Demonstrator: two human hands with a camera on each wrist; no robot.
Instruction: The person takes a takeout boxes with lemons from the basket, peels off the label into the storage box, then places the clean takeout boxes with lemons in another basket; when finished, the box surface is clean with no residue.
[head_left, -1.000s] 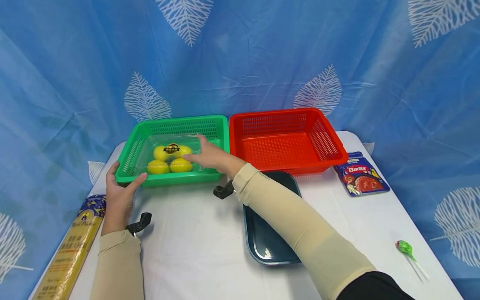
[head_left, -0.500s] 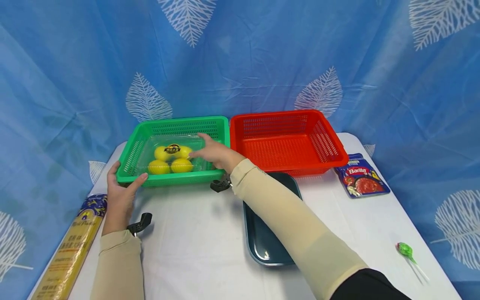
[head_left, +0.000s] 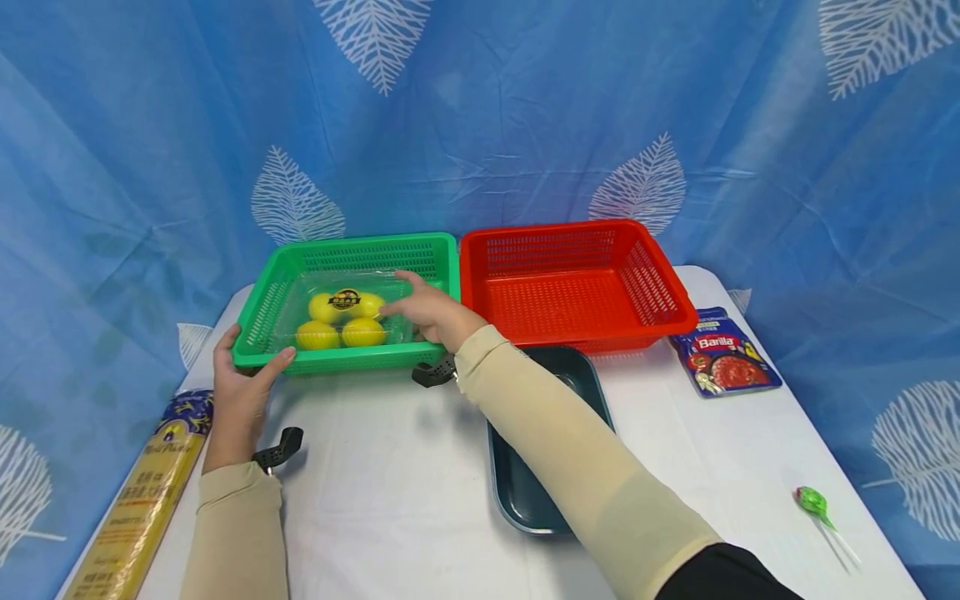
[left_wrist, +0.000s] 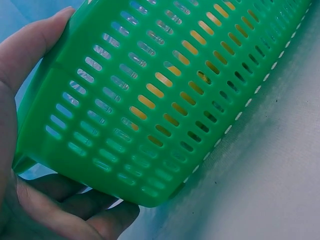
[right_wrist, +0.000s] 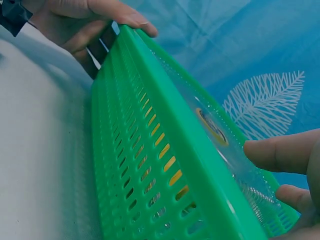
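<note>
A clear plastic box of lemons with a dark label lies in the green basket. My left hand grips the basket's front left corner. In the left wrist view its thumb is on the rim, and the fingers curl underneath. My right hand is over the basket's right part, at the box's right end. Its thumb and forefinger are spread apart and fairly straight. The right wrist view shows those fingers right beside the lid, not curled round it.
A red basket stands beside the green one. My right forearm crosses a dark blue tray. A Barilla sauce pouch and a green lollipop lie on the right; a pasta pack lies along the left edge.
My right hand has shifted slightly right along the box, and its forearm has swung a little left, showing more of the tray. The left hand keeps its grip on the basket corner.
</note>
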